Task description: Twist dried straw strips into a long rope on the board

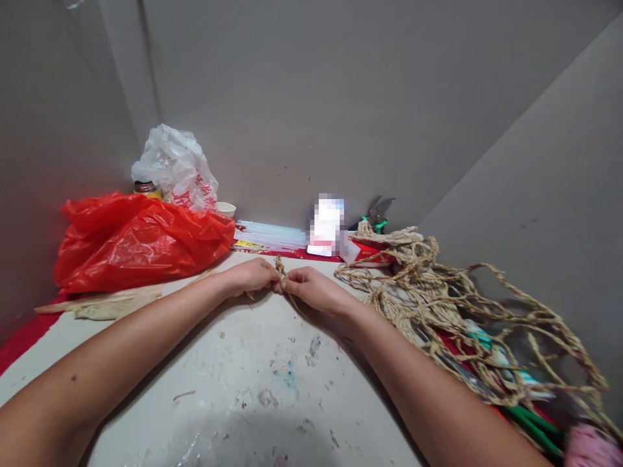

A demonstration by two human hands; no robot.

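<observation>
My left hand [250,275] and my right hand [314,290] meet at the middle of a stained white table top [253,383]. Both are closed in a pinch on a short twisted piece of straw rope [280,266] that sticks up between the fingertips. A strand of the same rope runs down under my right hand. A large tangled pile of braided straw rope [438,292] lies to the right, touching my right forearm.
A red plastic bag [136,237] and a white plastic bag [175,165] sit at the back left, with a small white cup [226,209]. Clear sticks [270,233], green-handled shears [377,214] and a white package [327,227] stand by the grey back wall. Dry husk strips [104,305] lie left.
</observation>
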